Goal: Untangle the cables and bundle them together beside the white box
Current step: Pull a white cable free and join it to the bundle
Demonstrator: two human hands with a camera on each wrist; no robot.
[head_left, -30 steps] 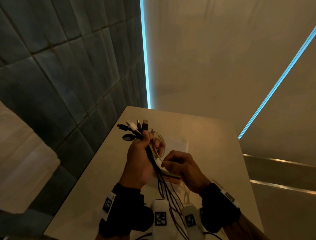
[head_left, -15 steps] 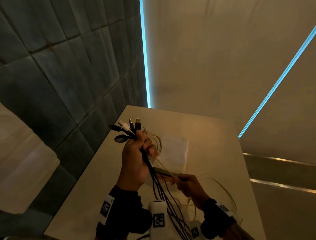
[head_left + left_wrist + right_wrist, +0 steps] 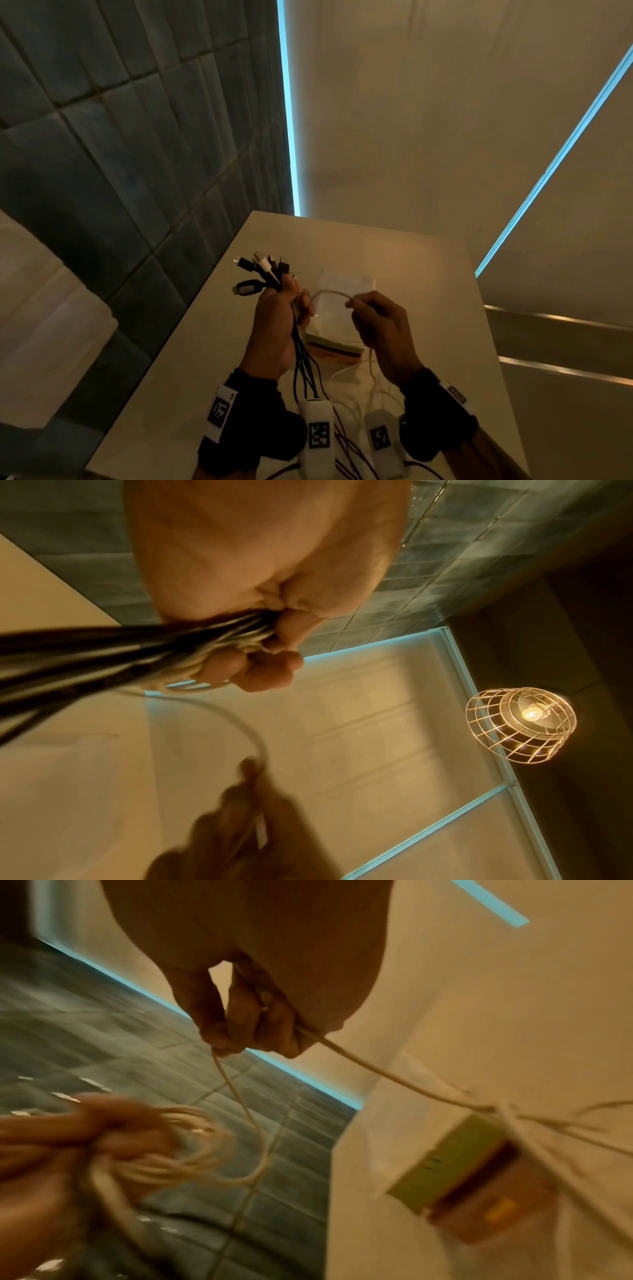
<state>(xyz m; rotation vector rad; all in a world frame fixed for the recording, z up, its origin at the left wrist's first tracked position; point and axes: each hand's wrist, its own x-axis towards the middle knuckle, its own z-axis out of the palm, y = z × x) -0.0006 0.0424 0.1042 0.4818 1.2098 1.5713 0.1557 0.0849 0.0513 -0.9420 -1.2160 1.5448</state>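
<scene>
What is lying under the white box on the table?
Under the white box lies a flat stack: a green layer and a brown one below it. What these are cannot be told, since the box covers all but their near edges.

Pale beige tabletop (image 3: 421, 274), smooth, set into a corner. Dark grey-blue rectangular wall tiles (image 3: 120, 137) on the left, laid in staggered rows. Plain cream wall panels (image 3: 428, 120) behind and to the right, edged by a vertical cyan light strip (image 3: 287, 120) at the corner and a second, slanted cyan strip (image 3: 555, 161). Gold wire-cage pendant lamp (image 3: 520, 725) overhead, bulb lit, seen from the left wrist view.
</scene>
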